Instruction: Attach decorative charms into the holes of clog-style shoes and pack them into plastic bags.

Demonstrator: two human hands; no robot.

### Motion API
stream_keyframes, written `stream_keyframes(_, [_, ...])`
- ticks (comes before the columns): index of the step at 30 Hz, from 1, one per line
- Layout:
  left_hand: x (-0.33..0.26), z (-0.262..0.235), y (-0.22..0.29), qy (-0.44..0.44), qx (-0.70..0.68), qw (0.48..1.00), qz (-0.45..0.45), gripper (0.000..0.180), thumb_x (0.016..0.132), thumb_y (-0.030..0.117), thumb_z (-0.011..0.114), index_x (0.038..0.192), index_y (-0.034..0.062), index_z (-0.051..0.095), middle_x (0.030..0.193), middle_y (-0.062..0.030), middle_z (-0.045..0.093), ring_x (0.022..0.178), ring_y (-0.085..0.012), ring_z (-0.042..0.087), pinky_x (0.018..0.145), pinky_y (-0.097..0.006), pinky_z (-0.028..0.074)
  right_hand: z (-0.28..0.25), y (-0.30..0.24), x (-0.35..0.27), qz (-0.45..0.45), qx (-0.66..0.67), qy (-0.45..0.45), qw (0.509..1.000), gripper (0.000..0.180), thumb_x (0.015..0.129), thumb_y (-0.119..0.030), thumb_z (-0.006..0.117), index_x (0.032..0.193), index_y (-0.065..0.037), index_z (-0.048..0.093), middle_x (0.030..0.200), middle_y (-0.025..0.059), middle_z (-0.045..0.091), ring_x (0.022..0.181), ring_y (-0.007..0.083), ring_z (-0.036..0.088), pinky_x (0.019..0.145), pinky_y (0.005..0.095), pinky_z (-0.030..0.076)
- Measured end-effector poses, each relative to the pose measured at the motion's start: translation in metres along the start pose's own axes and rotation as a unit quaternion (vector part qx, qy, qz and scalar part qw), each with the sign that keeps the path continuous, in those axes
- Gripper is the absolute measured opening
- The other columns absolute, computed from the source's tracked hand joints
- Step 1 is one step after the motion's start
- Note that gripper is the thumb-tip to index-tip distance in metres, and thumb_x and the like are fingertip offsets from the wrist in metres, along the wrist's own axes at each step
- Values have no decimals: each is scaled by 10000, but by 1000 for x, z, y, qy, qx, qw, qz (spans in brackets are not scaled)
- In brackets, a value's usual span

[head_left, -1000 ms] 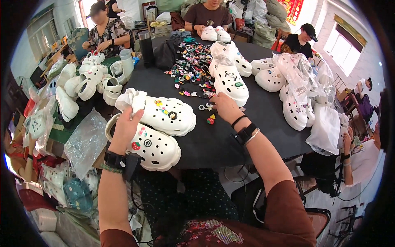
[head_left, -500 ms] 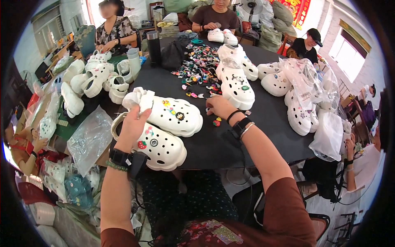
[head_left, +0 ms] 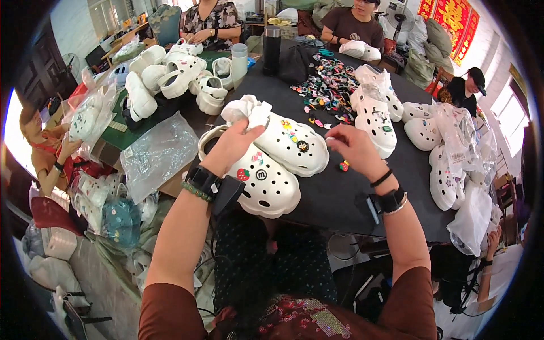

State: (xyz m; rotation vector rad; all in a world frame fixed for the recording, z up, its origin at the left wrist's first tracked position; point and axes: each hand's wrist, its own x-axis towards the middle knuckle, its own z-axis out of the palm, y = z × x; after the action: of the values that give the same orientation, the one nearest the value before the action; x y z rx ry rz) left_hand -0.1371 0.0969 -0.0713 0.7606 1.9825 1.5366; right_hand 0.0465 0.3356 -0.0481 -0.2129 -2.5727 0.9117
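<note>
A pair of white clogs lies at the front of the black table, toes to the right. My left hand [head_left: 235, 148] grips the near clog [head_left: 272, 190] around its opening, thumb toward the far clog [head_left: 294, 148]. Strawberry, cherry and round black charms sit in the near clog; several colourful charms dot the far one. White stuffing [head_left: 247, 110] fills the far clog's heel end. My right hand [head_left: 357, 148] is closed in a pinch just right of the far clog's toe, around a small pale thing too small to name. A loose strawberry charm [head_left: 344, 166] lies beneath it.
A heap of charms [head_left: 328, 85] spreads across the black table [head_left: 345, 198]. More white clogs [head_left: 374, 122] stand behind my right hand, with bagged clogs [head_left: 447, 164] farther right. At left are piled clogs [head_left: 181, 73] and a clear plastic bag [head_left: 158, 150]. A black flask [head_left: 272, 52] stands behind; co-workers sit around.
The view has turned left, so everything sits farther right in it. My right hand has come off the table by the charms toward the far clog's toe. My left hand keeps its grip.
</note>
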Motion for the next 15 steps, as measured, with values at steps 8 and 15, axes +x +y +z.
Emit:
stream_keyframes(8, [3,-3,-5,-2,24,1000,3,464,970,312,592,1255,-49,530,1178,-111,622,1046,-151,567,916,-305,454,52,-67,-13,-179,27,-127,975,137,810,-29,689,944,-42,669,864,122,649,788,287,634,702,356,507])
stream_keyframes(15, [1,0,-4,13,26,1000,11,476,961,335,599,1235,-51,544,1154,-111,628,1040,-152,554,917,-302,439,65,-61,-4,-201,-58,-112,971,120,789,-57,713,892,-51,652,811,117,637,766,296,648,689,368,507])
